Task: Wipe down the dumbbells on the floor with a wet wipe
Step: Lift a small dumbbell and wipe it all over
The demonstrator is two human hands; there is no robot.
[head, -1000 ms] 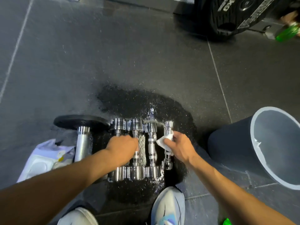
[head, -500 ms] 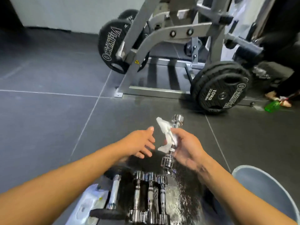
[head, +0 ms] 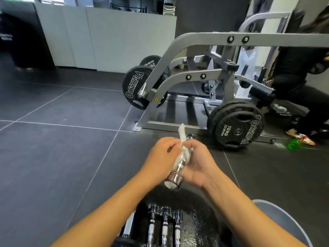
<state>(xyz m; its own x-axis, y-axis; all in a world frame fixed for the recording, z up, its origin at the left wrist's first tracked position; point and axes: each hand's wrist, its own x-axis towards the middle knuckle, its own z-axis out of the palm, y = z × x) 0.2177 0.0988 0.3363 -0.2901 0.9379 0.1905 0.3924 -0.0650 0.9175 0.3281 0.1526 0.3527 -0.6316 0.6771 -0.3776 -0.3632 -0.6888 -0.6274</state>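
At the centre of the frame a small chrome dumbbell (head: 175,173) is held up off the floor, tilted so its near head points down toward the lower centre and its far head peeks out above the fingers. The right hand (head: 197,164) curls around its handle from the right side, grasping it. A white wet wipe (head: 183,148) is bunched over the upper part of the handle, one corner sticking up. The left hand (head: 162,157) closes on the wipe from the left, fingers curled and pinching the cloth against the bar.

At the bottom centre three more chrome dumbbells (head: 164,225) lie side by side on a wet, glistening patch of the dark floor (head: 53,157), with a black-ended bar just left of them. A grey bin rim (head: 292,221) shows at the lower right. A plate-loaded machine (head: 204,75) with black Olympia plates (head: 236,125) fills the upper right.

The likely trouble is slip: chrome plus a damp wipe gives little friction, and if the right hand's grasp loosens during rubbing, the dumbbell could drop onto the row below or the feet. The wipe could also bunch and skip the far head, leaving it uncleaned. The wet floor patch would re-soil anything set back on it.
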